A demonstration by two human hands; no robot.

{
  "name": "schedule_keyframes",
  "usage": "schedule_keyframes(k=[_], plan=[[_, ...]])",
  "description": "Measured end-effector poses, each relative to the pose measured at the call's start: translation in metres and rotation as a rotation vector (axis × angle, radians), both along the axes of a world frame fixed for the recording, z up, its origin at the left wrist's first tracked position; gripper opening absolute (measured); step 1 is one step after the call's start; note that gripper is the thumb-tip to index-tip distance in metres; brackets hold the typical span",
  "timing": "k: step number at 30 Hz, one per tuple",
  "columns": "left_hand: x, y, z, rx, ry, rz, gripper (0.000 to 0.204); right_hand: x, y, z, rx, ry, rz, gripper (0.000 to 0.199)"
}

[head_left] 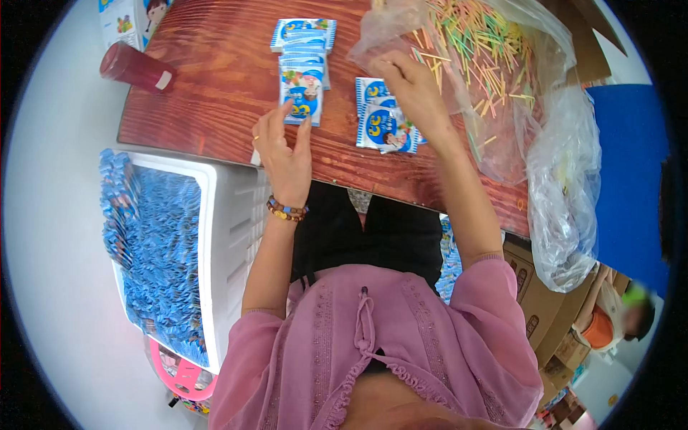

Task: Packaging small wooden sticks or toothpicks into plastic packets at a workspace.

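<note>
On the dark red wooden table, a row of overlapping small blue-and-white packets (302, 82) runs away from me. My left hand (282, 154) is at its near end, thumb and fingers apart, the tips touching or just over the nearest packet. To the right lies a second, smaller pile of packets (387, 129) of the same kind. My right hand (416, 93) reaches past that pile, its fingers curled down beside the edge of a clear plastic bag (502, 147). What those fingertips pinch, if anything, is hidden. Many thin coloured sticks (494, 50), pink, yellow and green, lie in the bag.
A white crate (208, 186) heaped with blue packets (161, 236) stands left of me, below the table edge. At the table's far left corner lies a red jar (136, 67). Cardboard boxes (534, 294) and a blue panel (627, 179) are at the right, where another person (598, 326) is partly visible.
</note>
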State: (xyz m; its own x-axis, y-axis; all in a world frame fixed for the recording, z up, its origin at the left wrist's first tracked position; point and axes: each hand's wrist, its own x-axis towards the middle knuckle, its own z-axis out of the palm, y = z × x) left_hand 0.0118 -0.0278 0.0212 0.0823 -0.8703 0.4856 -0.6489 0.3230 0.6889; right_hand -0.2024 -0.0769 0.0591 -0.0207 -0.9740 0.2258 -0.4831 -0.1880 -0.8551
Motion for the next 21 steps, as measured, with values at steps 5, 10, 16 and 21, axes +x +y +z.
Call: schedule_keyframes(k=[5,10,16,21], plan=[[-0.061,0.014,0.011,0.083,-0.105,-0.215,0.039,-0.059,0.052,-0.021,0.19,-0.086,-0.105,0.02],[-0.077,-0.007,0.003,0.082,-0.306,-0.21,0.04,-0.059,0.086,-0.031,0.268,-0.199,-0.148,0.018],[-0.085,-0.01,0.004,0.086,-0.085,-0.281,0.021,-0.055,0.092,-0.032,0.251,-0.036,-0.231,0.025],[-0.079,-0.006,0.006,0.12,0.105,-0.326,0.016,-0.064,0.087,-0.054,0.134,-0.19,-0.181,0.025]])
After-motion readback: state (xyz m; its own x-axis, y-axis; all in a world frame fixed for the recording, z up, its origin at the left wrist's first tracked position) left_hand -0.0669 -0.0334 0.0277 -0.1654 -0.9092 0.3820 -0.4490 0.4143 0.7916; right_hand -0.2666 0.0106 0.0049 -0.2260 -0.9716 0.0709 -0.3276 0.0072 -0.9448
